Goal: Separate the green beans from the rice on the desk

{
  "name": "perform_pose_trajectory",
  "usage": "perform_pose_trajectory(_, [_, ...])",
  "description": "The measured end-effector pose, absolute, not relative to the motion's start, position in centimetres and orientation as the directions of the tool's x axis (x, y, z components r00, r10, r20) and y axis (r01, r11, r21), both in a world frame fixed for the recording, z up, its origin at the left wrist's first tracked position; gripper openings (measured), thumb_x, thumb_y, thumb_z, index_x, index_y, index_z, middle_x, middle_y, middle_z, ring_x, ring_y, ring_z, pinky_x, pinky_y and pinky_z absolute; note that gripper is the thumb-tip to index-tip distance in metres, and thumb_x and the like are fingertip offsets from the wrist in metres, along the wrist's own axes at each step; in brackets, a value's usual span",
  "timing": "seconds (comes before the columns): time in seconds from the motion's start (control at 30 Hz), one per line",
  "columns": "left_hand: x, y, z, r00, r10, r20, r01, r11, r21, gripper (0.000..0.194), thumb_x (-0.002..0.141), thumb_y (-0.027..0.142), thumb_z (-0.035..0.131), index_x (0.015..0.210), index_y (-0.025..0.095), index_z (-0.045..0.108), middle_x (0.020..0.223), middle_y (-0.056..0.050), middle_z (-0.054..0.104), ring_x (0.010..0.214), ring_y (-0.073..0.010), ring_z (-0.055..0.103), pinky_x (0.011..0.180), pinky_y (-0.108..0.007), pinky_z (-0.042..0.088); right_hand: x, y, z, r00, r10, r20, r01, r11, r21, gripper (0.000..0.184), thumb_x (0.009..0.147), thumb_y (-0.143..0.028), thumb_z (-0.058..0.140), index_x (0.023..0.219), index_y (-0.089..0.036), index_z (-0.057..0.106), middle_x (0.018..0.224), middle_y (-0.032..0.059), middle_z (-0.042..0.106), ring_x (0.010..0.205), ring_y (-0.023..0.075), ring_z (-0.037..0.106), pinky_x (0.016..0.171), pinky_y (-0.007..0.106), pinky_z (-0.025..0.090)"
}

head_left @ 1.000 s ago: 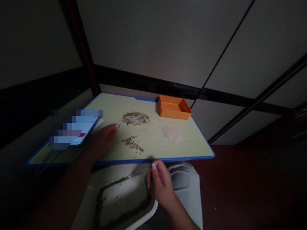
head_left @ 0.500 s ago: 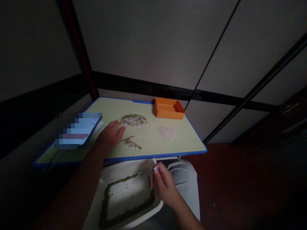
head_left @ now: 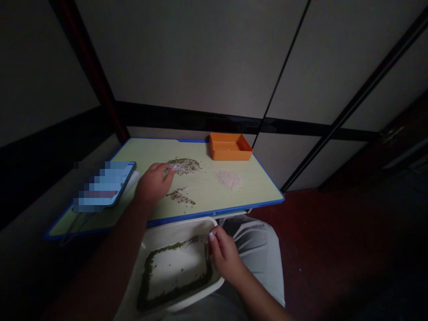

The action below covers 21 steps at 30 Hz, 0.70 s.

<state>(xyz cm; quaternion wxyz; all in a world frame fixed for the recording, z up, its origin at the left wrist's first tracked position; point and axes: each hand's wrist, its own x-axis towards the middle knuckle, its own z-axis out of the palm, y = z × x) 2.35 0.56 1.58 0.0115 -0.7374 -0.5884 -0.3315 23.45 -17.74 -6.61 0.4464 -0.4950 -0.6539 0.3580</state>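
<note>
My left hand (head_left: 154, 183) reaches over the board table, its fingertips bent together at the near left edge of a mixed pile (head_left: 186, 166) of green beans and pale grains. Whatever lies between those fingertips is too small to make out. A smaller scatter of green beans (head_left: 180, 196) lies just right of its wrist. My right hand (head_left: 224, 252) is closed round a clear plastic piece (head_left: 197, 240), whose full shape I cannot see, over the right rim of a white tub (head_left: 214, 285). Green beans (head_left: 174, 294) line the edges of the tub's floor.
A pale table (head_left: 261, 191) with a blue edge carries an orange box (head_left: 231, 154) at the back right. In front of the box is a heap of pale grains (head_left: 229, 179). A phone (head_left: 103, 185) leans at the left. My grey-clad leg (head_left: 261, 249) is beside the tub.
My left hand has moved forward, and its thumb and fingertips have come together at the mixed pile. My right hand keeps its hold on the clear piece. The whole view has shifted slightly.
</note>
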Motion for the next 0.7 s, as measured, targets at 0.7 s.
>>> perform_pose_trajectory(0.7, [0.7, 1.0, -0.2, 0.067, 0.829, 0.556, 0.852, -0.338, 0.401, 0.037, 0.087, 0.042, 0.033, 0.083, 0.019, 0.061, 0.09, -0.012, 0.067, 0.091, -0.0259, 0.061, 0.085, -0.039, 0.048, 22.6, -17.0, -7.3, -0.139, 0.973, 0.186, 0.357, 0.225, -0.907, 0.02, 0.096, -0.029, 0.035, 0.08, -0.022, 0.043, 0.063, -0.0027, 0.051, 0.059, 0.0128, 0.05, 0.059, 0.023, 0.036])
